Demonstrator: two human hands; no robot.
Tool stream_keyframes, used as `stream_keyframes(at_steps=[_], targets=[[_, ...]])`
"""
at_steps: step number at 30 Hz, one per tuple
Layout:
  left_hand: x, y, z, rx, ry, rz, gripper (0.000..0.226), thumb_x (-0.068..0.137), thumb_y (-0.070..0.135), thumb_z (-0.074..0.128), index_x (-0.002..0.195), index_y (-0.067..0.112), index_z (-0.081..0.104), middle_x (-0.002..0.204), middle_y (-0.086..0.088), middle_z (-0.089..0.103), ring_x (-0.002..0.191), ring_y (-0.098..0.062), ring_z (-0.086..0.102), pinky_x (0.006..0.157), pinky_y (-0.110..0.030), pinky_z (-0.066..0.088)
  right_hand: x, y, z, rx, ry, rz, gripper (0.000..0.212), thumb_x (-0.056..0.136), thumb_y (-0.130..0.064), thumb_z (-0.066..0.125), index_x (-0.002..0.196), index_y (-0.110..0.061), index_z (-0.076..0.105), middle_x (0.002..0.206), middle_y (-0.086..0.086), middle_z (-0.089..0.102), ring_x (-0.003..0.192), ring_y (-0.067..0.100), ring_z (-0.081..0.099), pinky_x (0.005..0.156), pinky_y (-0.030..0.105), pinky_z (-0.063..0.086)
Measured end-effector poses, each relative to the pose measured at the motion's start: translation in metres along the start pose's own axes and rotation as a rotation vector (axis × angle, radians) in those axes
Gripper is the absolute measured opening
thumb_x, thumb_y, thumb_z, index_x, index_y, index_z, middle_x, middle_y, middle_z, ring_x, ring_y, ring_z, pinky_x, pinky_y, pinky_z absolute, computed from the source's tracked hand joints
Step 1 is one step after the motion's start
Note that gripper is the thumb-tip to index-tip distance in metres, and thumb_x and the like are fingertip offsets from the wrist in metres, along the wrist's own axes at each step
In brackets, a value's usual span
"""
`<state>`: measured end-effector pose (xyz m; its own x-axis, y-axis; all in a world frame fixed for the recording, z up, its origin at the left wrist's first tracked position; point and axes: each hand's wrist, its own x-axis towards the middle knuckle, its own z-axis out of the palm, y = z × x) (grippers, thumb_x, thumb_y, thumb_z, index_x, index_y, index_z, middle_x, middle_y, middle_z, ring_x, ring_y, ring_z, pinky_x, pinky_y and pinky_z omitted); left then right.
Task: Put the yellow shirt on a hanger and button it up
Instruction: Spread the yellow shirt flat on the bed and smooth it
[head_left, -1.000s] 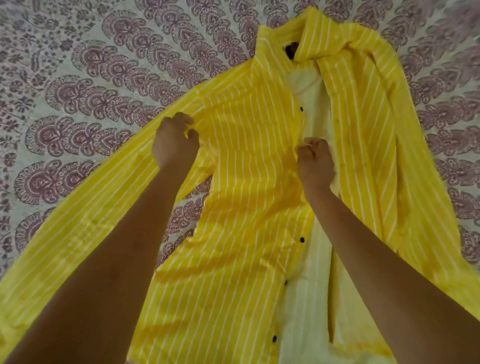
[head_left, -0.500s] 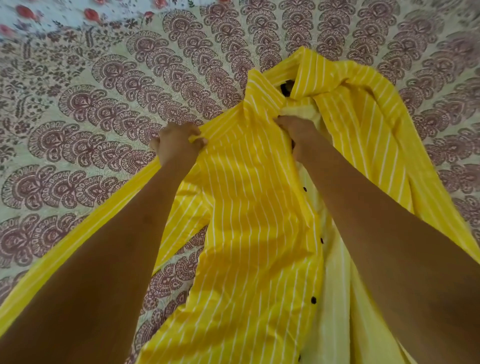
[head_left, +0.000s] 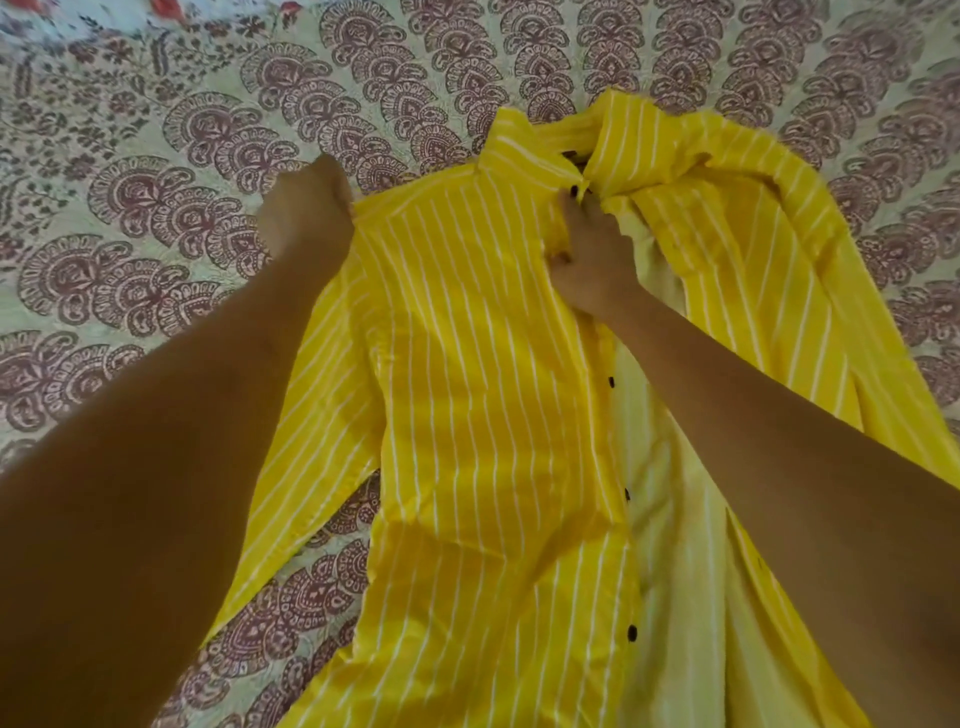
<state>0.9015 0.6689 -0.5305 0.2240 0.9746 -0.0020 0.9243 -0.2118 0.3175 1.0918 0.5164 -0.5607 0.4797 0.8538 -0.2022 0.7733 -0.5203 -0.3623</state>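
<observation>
The yellow shirt (head_left: 483, 374) with thin white stripes lies front up and unbuttoned on the bed, collar (head_left: 524, 150) at the far end. Black buttons (head_left: 627, 493) run down the left panel's edge; the paler inside shows on the right. My left hand (head_left: 306, 213) is closed on the shirt's left shoulder seam. My right hand (head_left: 592, 260) grips the front edge just below the collar, by the top button. No hanger is in view.
A pale bedspread (head_left: 182, 156) with maroon paisley print covers the whole surface under the shirt. The shirt's right panel (head_left: 769, 270) is bunched and folded outward to the right. The left sleeve (head_left: 311, 467) runs down toward the near left.
My right hand has gone from the mid placket up to the collar area. My left hand has shifted up to the shoulder seam. The left panel is now pulled flatter.
</observation>
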Motion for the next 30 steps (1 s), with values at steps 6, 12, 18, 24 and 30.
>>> stream_keyframes(at_steps=[6, 12, 18, 24, 30], targets=[[-0.014, -0.018, 0.016, 0.223, 0.001, 0.39, 0.033, 0.092, 0.01, 0.044, 0.117, 0.018, 0.063, 0.116, -0.021, 0.05, 0.111, -0.041, 0.045, 0.092, -0.048, 0.038, 0.002, -0.001, 0.001, -0.028, 0.029, 0.038, 0.062, 0.091, -0.023, 0.046, 0.145, -0.013, 0.017, 0.152, 0.016, 0.016, 0.136, 0.035, 0.021, 0.106, 0.048, 0.025], [-0.043, -0.016, 0.001, 0.368, -0.283, 0.255, 0.048, 0.093, 0.036, 0.044, 0.137, 0.018, 0.039, 0.127, -0.023, 0.049, 0.117, -0.041, 0.048, 0.092, -0.049, 0.04, -0.064, -0.01, 0.028, 0.061, 0.076, 0.087, 0.062, 0.09, -0.027, 0.047, 0.144, -0.013, 0.022, 0.155, 0.015, 0.012, 0.142, 0.03, 0.015, 0.114, 0.042, 0.015], [-0.169, -0.052, -0.019, -0.087, -0.215, 0.182, 0.026, 0.088, 0.02, 0.052, 0.112, 0.019, 0.061, 0.111, -0.014, 0.062, 0.099, -0.034, 0.06, 0.078, -0.041, 0.048, -0.195, -0.018, 0.049, 0.235, 0.197, 0.141, 0.069, 0.074, -0.029, 0.047, 0.138, -0.006, 0.035, 0.142, 0.019, 0.038, 0.129, 0.035, 0.039, 0.103, 0.044, 0.034], [-0.308, -0.123, -0.056, -0.383, -0.554, -0.151, 0.028, 0.074, 0.024, 0.048, 0.09, 0.028, 0.071, 0.086, -0.011, 0.067, 0.078, -0.01, 0.06, 0.073, -0.028, 0.04, -0.328, -0.022, 0.063, 0.426, 0.191, 0.423, 0.064, 0.079, -0.028, 0.053, 0.136, -0.005, 0.036, 0.132, 0.018, 0.049, 0.114, 0.035, 0.053, 0.089, 0.037, 0.038], [-0.399, -0.168, -0.085, -0.052, -0.889, -0.325, 0.065, 0.082, 0.04, 0.06, 0.137, 0.009, 0.042, 0.142, -0.015, 0.043, 0.129, -0.03, 0.044, 0.101, -0.035, 0.036, -0.415, -0.039, 0.063, 0.716, -0.124, 0.656, 0.076, 0.082, -0.024, 0.067, 0.143, -0.009, 0.024, 0.134, 0.013, 0.05, 0.118, 0.031, 0.053, 0.088, 0.036, 0.043]])
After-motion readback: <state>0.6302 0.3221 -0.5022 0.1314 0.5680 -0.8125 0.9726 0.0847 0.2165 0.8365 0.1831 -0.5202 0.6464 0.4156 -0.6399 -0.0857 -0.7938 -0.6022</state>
